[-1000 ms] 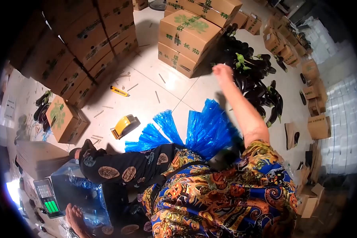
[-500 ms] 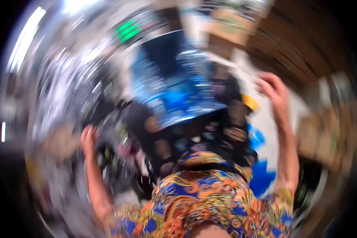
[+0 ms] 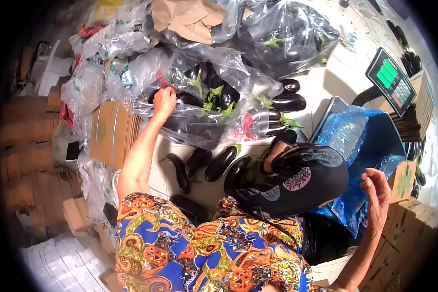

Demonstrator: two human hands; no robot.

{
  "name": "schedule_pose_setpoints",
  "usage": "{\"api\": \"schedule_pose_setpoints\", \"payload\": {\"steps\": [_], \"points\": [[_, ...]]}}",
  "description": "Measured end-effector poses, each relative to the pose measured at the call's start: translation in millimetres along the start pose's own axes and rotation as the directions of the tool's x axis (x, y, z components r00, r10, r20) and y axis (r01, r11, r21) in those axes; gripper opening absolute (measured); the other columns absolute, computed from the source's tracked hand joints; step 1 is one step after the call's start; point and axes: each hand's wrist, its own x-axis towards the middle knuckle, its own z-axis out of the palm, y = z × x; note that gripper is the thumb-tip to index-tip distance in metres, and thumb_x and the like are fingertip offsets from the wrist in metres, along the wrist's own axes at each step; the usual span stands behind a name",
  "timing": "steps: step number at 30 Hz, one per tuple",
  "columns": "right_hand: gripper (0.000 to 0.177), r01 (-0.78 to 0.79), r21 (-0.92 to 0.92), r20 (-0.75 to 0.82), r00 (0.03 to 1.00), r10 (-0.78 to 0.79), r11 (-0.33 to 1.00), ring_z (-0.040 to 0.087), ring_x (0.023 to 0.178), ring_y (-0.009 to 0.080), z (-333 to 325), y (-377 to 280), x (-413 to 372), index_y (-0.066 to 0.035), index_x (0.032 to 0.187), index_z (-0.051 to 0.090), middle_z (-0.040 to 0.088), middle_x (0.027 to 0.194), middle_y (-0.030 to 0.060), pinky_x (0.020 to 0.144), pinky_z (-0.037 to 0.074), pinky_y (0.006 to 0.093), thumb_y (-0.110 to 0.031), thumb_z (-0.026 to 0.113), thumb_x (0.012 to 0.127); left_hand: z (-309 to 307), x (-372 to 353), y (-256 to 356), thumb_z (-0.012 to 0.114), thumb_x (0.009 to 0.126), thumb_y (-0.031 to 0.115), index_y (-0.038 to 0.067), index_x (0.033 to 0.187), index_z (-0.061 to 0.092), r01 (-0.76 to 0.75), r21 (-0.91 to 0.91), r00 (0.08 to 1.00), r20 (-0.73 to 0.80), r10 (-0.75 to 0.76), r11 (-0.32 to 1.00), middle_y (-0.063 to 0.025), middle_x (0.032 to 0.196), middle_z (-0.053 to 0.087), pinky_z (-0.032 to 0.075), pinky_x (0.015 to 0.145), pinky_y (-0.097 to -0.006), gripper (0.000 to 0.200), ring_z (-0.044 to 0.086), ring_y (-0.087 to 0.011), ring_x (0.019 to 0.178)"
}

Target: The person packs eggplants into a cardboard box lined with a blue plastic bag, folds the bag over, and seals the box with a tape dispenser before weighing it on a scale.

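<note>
My left hand (image 3: 164, 101) has its fingers curled at the edge of an opened clear plastic bag (image 3: 190, 130). Dark purple eggplants (image 3: 227, 97) with green caps lie inside it, close to that hand. Whether the fingers grip the plastic or an eggplant is hidden. My right hand (image 3: 376, 190) hangs in the air with loosely bent fingers and holds nothing. Beside it, a blue plastic liner (image 3: 348, 134) drapes over an open container on a scale with a lit green display (image 3: 387, 73).
More loose eggplants (image 3: 221, 163) lie on the pale floor around my leg (image 3: 297, 180). A second full bag of eggplants (image 3: 287, 36) stands behind. Flattened cardboard (image 3: 113, 134) and crumpled plastic are at the left; cardboard boxes (image 3: 409, 228) stand at the lower right.
My view has swung left from the blue-lined container to the bag of eggplants. My left hand is now at that bag; the earlier frame is badly blurred.
</note>
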Motion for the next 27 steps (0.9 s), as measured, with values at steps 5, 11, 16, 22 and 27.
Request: {"api": "schedule_pose_setpoints", "payload": {"steps": [5,11,16,22,27], "points": [[0.024,-0.057,-0.059,0.113,0.992,0.064,0.997,0.059,0.084,0.0124,10,3,12,-0.003,0.110,0.064,0.064,0.096,0.0039,0.079,0.048,0.0265,-0.021,0.066,0.094,-16,12,-1,0.065,0.079,0.023,0.013,0.126,0.057,-0.005,0.174,0.999,-0.053,0.014,0.985,-0.0188,0.114,0.058,0.046,0.091,-0.0463,0.049,0.056,-0.0380,0.106],[0.026,-0.083,-0.128,0.116,0.988,0.098,0.988,0.059,0.083,0.0127,18,7,25,-0.003,0.109,0.065,0.065,0.096,0.0037,0.077,0.047,0.0260,-0.025,0.065,0.094,14,99,-12,0.067,0.081,0.023,-0.003,0.138,0.041,0.089,-0.726,0.919,-0.204,-0.338,0.682,-0.0271,0.119,0.057,0.046,0.088,-0.0399,0.068,0.060,-0.0358,0.101],[0.023,-0.128,-0.086,0.101,0.986,0.136,0.988,0.057,0.081,0.0116,21,11,25,-0.002,0.106,0.065,0.064,0.093,0.0033,0.076,0.047,0.0255,-0.022,0.066,0.094,32,92,52,0.070,0.081,0.044,0.001,0.129,0.051,0.156,0.196,0.958,0.208,-0.197,0.968,-0.0238,0.114,0.065,0.036,0.097,-0.0573,0.068,0.057,-0.0358,0.116],[0.019,-0.157,-0.062,0.087,0.983,0.162,0.986,0.056,0.076,0.0103,22,24,26,-0.001,0.104,0.065,0.063,0.089,0.0022,0.071,0.046,0.0243,-0.017,0.064,0.094,91,103,64,0.072,0.077,0.053,-0.005,0.135,0.043,0.225,0.367,0.973,-0.034,-0.229,0.902,-0.0235,0.112,0.063,0.031,0.098,-0.0526,0.086,0.046,-0.0426,0.118],[0.021,-0.151,-0.075,0.097,0.983,0.158,0.986,0.054,0.075,0.0089,26,25,32,-0.001,0.104,0.065,0.061,0.086,0.0010,0.069,0.045,0.0229,-0.019,0.064,0.094,35,109,66,0.076,0.074,0.038,0.000,0.132,0.050,0.208,-0.025,0.972,0.115,-0.204,0.978,-0.0246,0.107,0.065,0.047,0.086,-0.0546,0.074,0.062,-0.0384,0.103]]}}
